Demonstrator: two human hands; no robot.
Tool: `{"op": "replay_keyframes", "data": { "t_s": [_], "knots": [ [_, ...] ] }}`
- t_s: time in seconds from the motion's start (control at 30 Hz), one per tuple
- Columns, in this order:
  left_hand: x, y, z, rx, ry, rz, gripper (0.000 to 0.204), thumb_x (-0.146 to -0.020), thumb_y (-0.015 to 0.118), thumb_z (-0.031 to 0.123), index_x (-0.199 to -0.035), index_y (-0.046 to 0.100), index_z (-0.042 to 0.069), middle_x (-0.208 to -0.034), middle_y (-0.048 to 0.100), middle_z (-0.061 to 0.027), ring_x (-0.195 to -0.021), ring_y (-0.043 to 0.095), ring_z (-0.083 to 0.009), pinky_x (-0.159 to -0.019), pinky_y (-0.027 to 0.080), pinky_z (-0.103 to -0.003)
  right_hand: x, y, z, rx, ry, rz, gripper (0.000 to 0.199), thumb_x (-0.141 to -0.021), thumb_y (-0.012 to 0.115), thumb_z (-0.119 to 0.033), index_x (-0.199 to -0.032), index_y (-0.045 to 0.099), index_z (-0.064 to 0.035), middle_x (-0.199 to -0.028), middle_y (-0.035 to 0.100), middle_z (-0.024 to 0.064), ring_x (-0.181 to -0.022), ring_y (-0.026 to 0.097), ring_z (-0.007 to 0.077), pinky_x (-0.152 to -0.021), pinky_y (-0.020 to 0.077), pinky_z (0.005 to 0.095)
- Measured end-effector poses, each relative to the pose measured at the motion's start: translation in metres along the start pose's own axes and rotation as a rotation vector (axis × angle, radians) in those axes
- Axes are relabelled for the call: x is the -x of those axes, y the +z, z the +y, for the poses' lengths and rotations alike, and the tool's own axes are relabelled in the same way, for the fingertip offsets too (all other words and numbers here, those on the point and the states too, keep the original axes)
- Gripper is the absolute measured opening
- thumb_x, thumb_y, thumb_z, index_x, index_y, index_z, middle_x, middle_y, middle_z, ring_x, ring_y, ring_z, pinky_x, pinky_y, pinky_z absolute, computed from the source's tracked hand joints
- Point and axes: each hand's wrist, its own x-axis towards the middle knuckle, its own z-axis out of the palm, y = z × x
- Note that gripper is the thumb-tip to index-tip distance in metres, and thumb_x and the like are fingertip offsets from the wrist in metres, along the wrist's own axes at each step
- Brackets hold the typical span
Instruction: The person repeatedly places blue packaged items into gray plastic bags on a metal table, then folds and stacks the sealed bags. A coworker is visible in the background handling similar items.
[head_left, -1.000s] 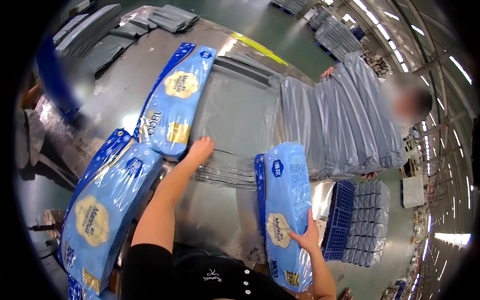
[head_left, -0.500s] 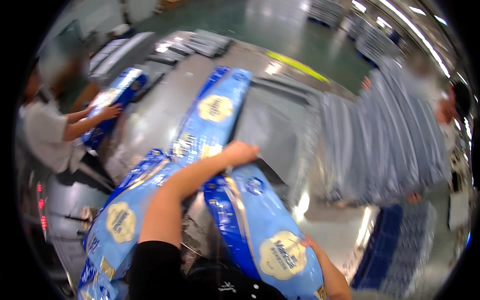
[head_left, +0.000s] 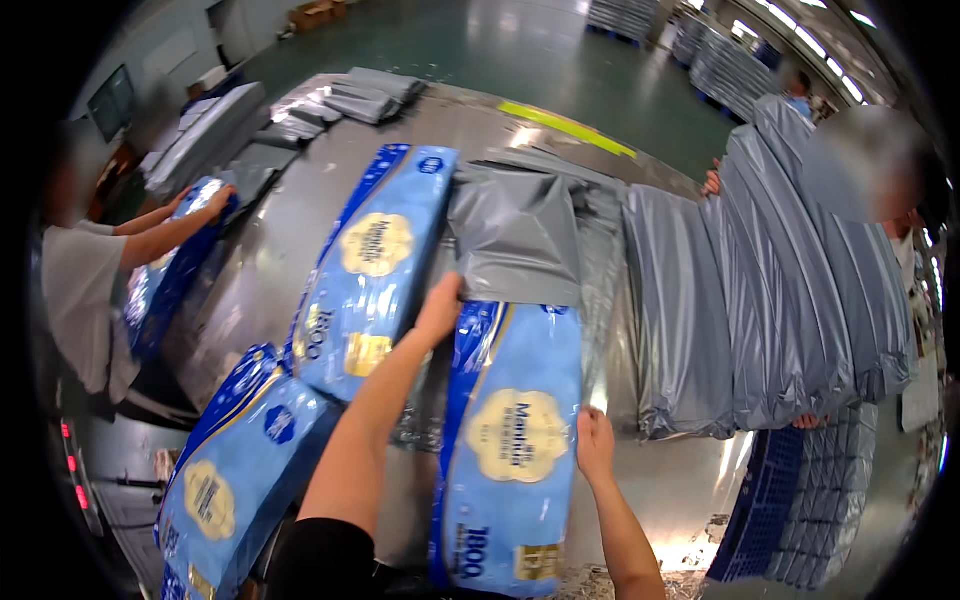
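In front of me lies a long, soft light-blue plastic pack (head_left: 510,360) with dark-blue and gold stripes and a cream label. Its far end is inside the mouth of a grey plastic bag (head_left: 515,235). My left hand (head_left: 440,305) is closed on the bag's left edge at the mouth, its fingertips partly hidden. My right hand (head_left: 595,443) grips the pack's right side about halfway along, thumb toward the top. To the left, a second blue pack (head_left: 375,245) lies on the metal table, and a third blue pack (head_left: 235,460) lies nearer, beside my left forearm.
Flat grey bags (head_left: 600,260) lie under and right of the bag. At right, a person holds a row of filled grey bags (head_left: 760,290) above a blue pallet (head_left: 755,510). At left, another person (head_left: 80,280) handles a blue pack (head_left: 165,270). The metal table (head_left: 260,270) reaches between us.
The pack in front has straightened and moved away from me, its far end entering the grey bag. My left hand has shifted left, and my right hand farther up the pack's side.
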Motion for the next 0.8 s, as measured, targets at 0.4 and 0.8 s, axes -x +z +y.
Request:
{"op": "replay_keyframes", "data": {
  "t_s": [0.4,0.8],
  "knots": [
    [-0.052,0.044,-0.059,0.013,-0.116,0.039,0.04,-0.079,0.065,0.013,-0.116,0.054,0.001,-0.111,0.056,-0.0222,-0.104,0.057,-0.0374,-0.088,0.045,-0.037,-0.195,0.077,0.031,-0.122,0.085,0.06,0.024,-0.08,0.064,-0.011,-0.099,0.067,0.0025,-0.087,0.068,0.022,-0.081,0.067,0.034,-0.073,0.0505,0.037],
    [0.237,-0.069,0.029,-0.005,-0.155,-0.736,0.024,-0.076,0.054,0.005,-0.096,0.065,0.001,-0.095,0.064,-0.0262,-0.093,0.061,-0.0421,-0.078,0.049,-0.046,0.079,-0.035,0.037,0.092,-0.239,-0.757,0.021,-0.075,0.062,-0.002,-0.095,0.066,-0.0025,-0.091,0.064,0.0207,-0.086,0.061,0.0397,-0.075,0.0499,0.0418]
  ]
}}
